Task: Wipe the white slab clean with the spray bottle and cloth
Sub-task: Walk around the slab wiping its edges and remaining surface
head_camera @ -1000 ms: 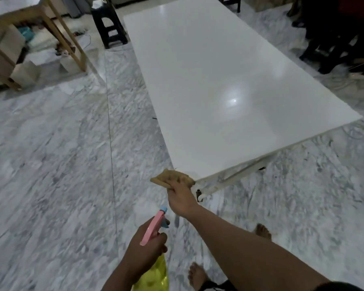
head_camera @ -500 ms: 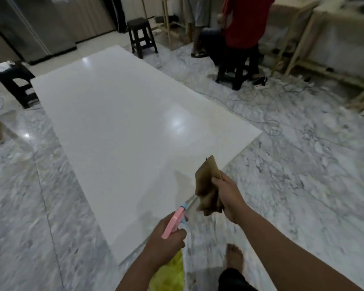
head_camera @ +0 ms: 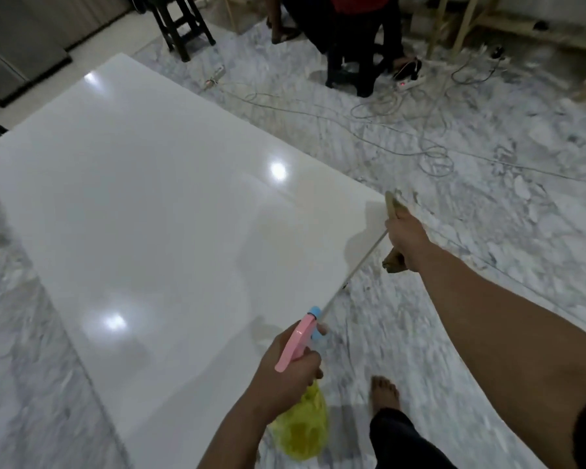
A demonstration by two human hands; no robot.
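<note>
Fingers of the right hand (head_camera: 407, 239) grip the brown cloth (head_camera: 393, 262) at the white slab (head_camera: 156, 211) corner; the left hand (head_camera: 284, 377) clasps the spray bottle (head_camera: 301, 431) near its edge.

White slab (head_camera: 156, 211) across left and centre of frame, glossy, three light glares. Left hand (head_camera: 284, 370) at lower centre, closed round spray bottle (head_camera: 301, 431): pink trigger head, yellow body hanging below. Right hand (head_camera: 407, 239) at centre right, gripping brown cloth (head_camera: 394, 204) at slab's right corner. Bare foot (head_camera: 384, 390) on marble floor (head_camera: 487, 204). Cables (head_camera: 399, 106) upper right.
</note>
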